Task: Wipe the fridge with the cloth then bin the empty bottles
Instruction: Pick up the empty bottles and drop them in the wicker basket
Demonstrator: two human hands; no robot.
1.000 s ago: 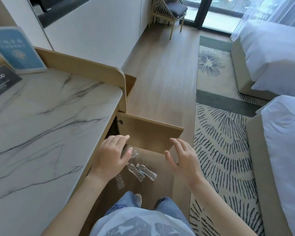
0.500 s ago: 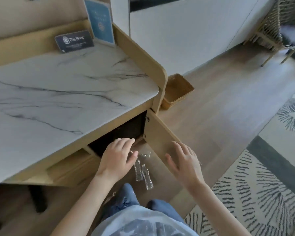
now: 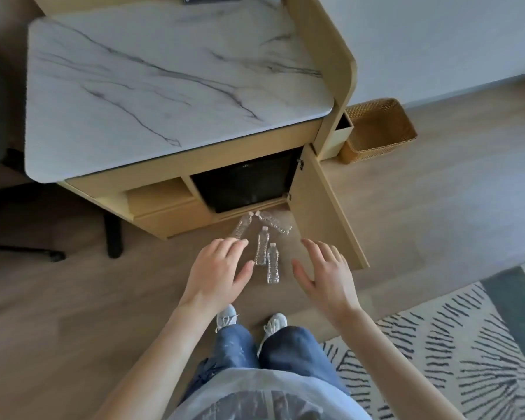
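While both bare hands hang over the floor, the left hand [image 3: 217, 269] and the right hand [image 3: 325, 274] each have their grip spread wide, fingers apart, palms down, holding nothing. Between and just beyond them four small clear ribbed plastic bottles with white caps [image 3: 262, 248] lie flat on the brown wood-plank floor [image 3: 73, 313]: two side by side, touching, nearest the hands; two more further up with caps meeting, just beside the cabinet base. The left fingertips overlap the lower end of one bottle in view; contact can't be told. Straight ahead, the black boxy mini fridge [image 3: 246, 183] sits closed inside the light-wood cabinet, whose flat wooden door [image 3: 325, 213] swings open to the right. On top, a white marble-look counter with grey veins [image 3: 164, 86], rounded corners, smooth. A woven brown wicker basket [image 3: 379, 130], rectangular, stands on the floor right of the cabinet. Cream rug with dark dashed stripes [image 3: 452, 353] lower right. No cloth visible.
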